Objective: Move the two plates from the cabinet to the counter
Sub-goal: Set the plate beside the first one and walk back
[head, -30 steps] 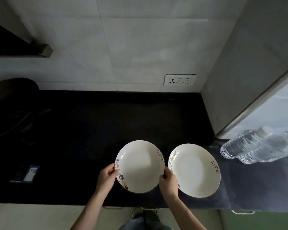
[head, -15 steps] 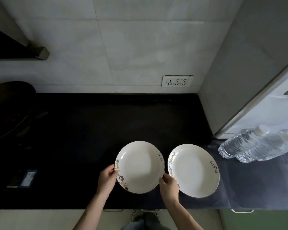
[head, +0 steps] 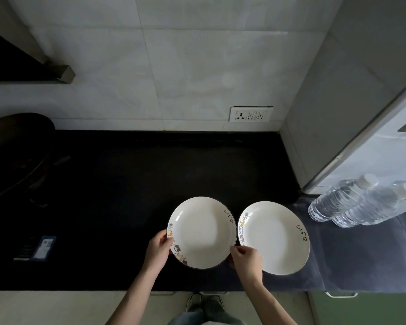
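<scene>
— Two plates noted on the dark tabletop [head: 127,184], side by side near the front edge. Positions?

— Left plate [head: 202,232] is set on the bare black surface; right plate [head: 275,238] lies partly on a grey cloth [head: 361,254]. Rims nearly touching; contact cannot be told.

— Grip state?

— Left hand [head: 158,250] is closed lightly on the left plate's near-left rim, thumb laid over the printed border, fingers tucked beneath. Right hand [head: 246,259] is held at the same plate's near-right rim, fingertips [head: 234,248] pinched at the edge; whether the rim is truly clamped cannot be told. Right plate is untouched.

— Is the left plate down?

— Judged resting or almost so; no gap can be made out.

— Handling?

— Glazed ceramic is assumed: stiff, moderately heavy, smooth and slippery, chipped easily. Hold is best taken at opposite points of the rim, thumbs on top, fingers under. Rim-to-rim knocks should be avoided when release is made.

— Surroundings?

— Two water bottles [head: 352,202] recorded lying at far right, well apart from the plates. Wall socket [head: 251,114] noted at the back. Task judged almost complete.
</scene>
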